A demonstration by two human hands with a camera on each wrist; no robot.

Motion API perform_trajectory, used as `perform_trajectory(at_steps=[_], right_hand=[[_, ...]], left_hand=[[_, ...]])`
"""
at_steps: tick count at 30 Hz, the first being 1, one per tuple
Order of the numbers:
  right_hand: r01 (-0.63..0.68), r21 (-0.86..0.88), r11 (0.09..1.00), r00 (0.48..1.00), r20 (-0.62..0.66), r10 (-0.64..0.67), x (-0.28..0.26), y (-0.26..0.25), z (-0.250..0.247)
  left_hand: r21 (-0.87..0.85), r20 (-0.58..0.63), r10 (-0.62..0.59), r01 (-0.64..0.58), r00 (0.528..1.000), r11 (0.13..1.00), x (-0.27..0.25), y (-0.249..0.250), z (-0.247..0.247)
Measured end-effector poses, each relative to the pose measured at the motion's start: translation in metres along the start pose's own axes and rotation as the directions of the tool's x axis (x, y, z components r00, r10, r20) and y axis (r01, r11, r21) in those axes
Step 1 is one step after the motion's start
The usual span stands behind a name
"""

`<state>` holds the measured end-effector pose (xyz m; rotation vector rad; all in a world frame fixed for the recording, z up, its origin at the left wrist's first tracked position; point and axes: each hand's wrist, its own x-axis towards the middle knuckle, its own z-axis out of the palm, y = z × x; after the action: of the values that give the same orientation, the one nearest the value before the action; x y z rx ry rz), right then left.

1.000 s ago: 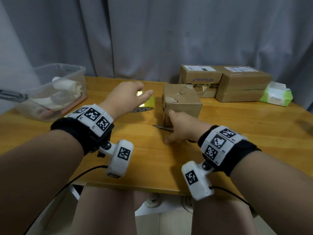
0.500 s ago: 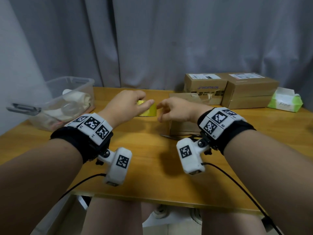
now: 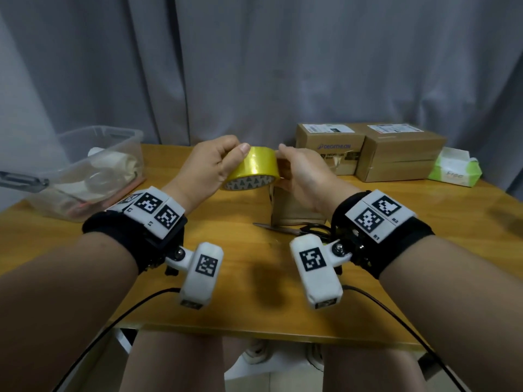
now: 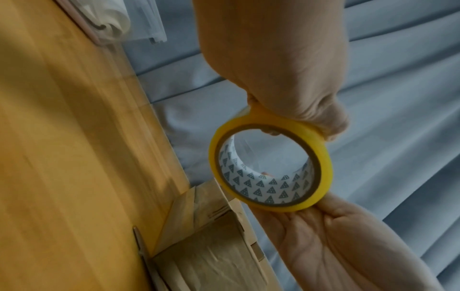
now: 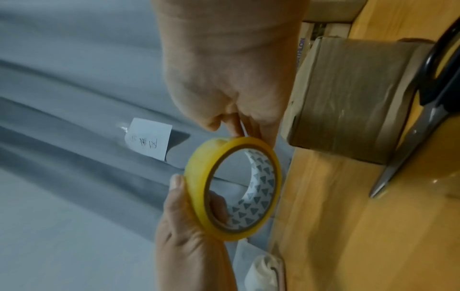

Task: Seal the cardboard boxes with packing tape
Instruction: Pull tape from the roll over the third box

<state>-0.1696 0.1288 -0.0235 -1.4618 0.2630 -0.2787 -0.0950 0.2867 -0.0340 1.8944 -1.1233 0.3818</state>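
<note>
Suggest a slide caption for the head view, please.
Both hands hold a yellow tape roll above a cardboard box.

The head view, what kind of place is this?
Probably a home packing spot: a wooden table against grey curtains, with labelled cardboard boxes and scissors.

Both forearms raised above the table, wrists banded with marker cuffs. Left hand (image 3: 208, 165) curled round the tape roll (image 3: 254, 172) from its left side, thumb (image 3: 240, 152) laid over the outer face, a fingertip inside the core. Right hand (image 3: 301, 174) closed on the opposite side, fingertips pinched at the rim. Roll held clear of the tabletop between the two hands.
</note>
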Motion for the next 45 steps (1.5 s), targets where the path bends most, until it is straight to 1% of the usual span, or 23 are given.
perform_trajectory(at_steps=[3, 6, 8, 12, 15, 17, 20, 22, 24, 26, 27, 28, 30, 31, 32, 33, 35, 36, 37, 38, 40, 43, 45], right_hand=[[-0.022, -0.024, 0.999, 0.999, -0.041, 0.021, 0.0, -0.003, -0.006], [-0.057, -0.082, 0.995, 0.998, -0.014, 0.056, 0.0, -0.003, -0.014], [-0.058, -0.09, 0.994, 0.998, 0.006, 0.059, 0.001, -0.001, -0.019], [-0.068, -0.018, 0.998, 0.997, -0.042, 0.067, 0.003, 0.003, -0.027], [-0.061, 0.027, 0.998, 0.998, -0.025, 0.062, 0.003, 0.004, -0.032], [-0.044, -0.041, 0.998, 0.999, -0.021, 0.043, 0.003, 0.005, -0.033], [0.021, -0.268, 0.963, 0.994, -0.1, -0.049, 0.009, 0.002, -0.04], [0.053, -0.291, 0.955, 0.989, -0.116, -0.09, 0.01, -0.006, -0.047], [0.062, -0.232, 0.971, 0.994, -0.072, -0.08, 0.007, -0.016, -0.048], [0.024, -0.116, 0.993, 1.0, -0.018, -0.026, 0.0, -0.021, -0.043], [-0.002, -0.07, 0.998, 1.0, 0.017, 0.003, -0.003, -0.022, -0.039], [-0.012, -0.058, 0.998, 0.998, 0.067, 0.015, -0.006, -0.023, -0.036], [0.027, -0.11, 0.994, 0.989, 0.146, -0.011, -0.008, -0.02, -0.033], [0.052, -0.146, 0.988, 0.99, 0.135, -0.032, -0.008, -0.018, -0.032], [0.067, -0.186, 0.98, 0.995, 0.086, -0.052, -0.007, -0.016, -0.033], [0.083, -0.229, 0.97, 0.997, 0.015, -0.081, -0.004, -0.014, -0.034], [0.112, -0.291, 0.95, 0.984, -0.104, -0.148, -0.002, -0.013, -0.032], [0.127, -0.316, 0.94, 0.975, -0.132, -0.177, -0.001, -0.013, -0.031], [0.14, -0.358, 0.923, 0.969, -0.142, -0.202, 0.0, -0.014, -0.03], [0.148, -0.409, 0.9, 0.964, -0.144, -0.224, 0.001, -0.014, -0.029], [0.158, -0.446, 0.881, 0.964, -0.125, -0.236, 0.002, -0.014, -0.028], [0.17, -0.483, 0.859, 0.97, -0.072, -0.232, 0.002, -0.013, -0.027], [0.184, -0.473, 0.862, 0.976, -0.014, -0.216, 0.0, -0.015, -0.029]], left_hand=[[0.011, 0.0, 0.032, -0.032, 0.999, 0.999, 0.002, 0.003, 0.005], [0.045, 0.003, 0.044, -0.044, 0.999, 0.998, 0.002, 0.005, 0.006], [0.043, -0.002, 0.059, -0.059, 0.998, 0.997, 0.004, 0.006, 0.006], [-0.004, -0.014, 0.096, -0.096, 0.995, 0.995, 0.007, 0.009, 0.006], [-0.033, -0.022, 0.1, -0.101, 0.995, 0.994, 0.011, 0.012, 0.006], [-0.04, -0.018, 0.094, -0.095, 0.995, 0.995, 0.013, 0.013, 0.006], [0.021, 0.053, 0.086, -0.087, 0.995, 0.996, 0.011, 0.007, 0.005], [0.097, 0.089, 0.041, -0.05, 0.995, 0.994, 0.006, -0.001, 0.003], [0.162, 0.096, -0.017, 0.001, 0.995, 0.987, 0.001, -0.007, 0.003], [0.236, 0.105, -0.056, 0.03, 0.993, 0.971, -0.002, -0.005, 0.006], [0.276, 0.101, -0.056, 0.026, 0.993, 0.961, -0.001, -0.002, 0.009], [0.309, 0.09, -0.045, 0.015, 0.995, 0.951, 0.0, 0.003, 0.012], [0.332, 0.062, -0.029, 0.006, 0.998, 0.943, 0.004, 0.01, 0.017], [0.323, 0.056, -0.032, 0.012, 0.998, 0.946, 0.005, 0.012, 0.018], [0.293, 0.059, -0.04, 0.021, 0.997, 0.956, 0.005, 0.013, 0.017], [0.231, 0.071, -0.056, 0.038, 0.996, 0.972, 0.004, 0.015, 0.017], [0.025, 0.114, -0.111, 0.109, 0.987, 0.994, 0.001, 0.018, 0.018], [-0.081, 0.135, -0.144, 0.156, 0.98, 0.984, 0.0, 0.02, 0.018], [-0.151, 0.154, -0.171, 0.194, 0.973, 0.969, -0.001, 0.022, 0.019], [-0.169, 0.172, -0.183, 0.212, 0.968, 0.963, -0.002, 0.024, 0.019], [-0.104, 0.212, -0.168, 0.193, 0.963, 0.976, -0.002, 0.026, 0.021], [0.096, 0.272, -0.134, 0.112, 0.953, 0.989, -0.001, 0.027, 0.023], [0.224, 0.285, -0.142, 0.078, 0.948, 0.971, -0.002, 0.025, 0.026]])
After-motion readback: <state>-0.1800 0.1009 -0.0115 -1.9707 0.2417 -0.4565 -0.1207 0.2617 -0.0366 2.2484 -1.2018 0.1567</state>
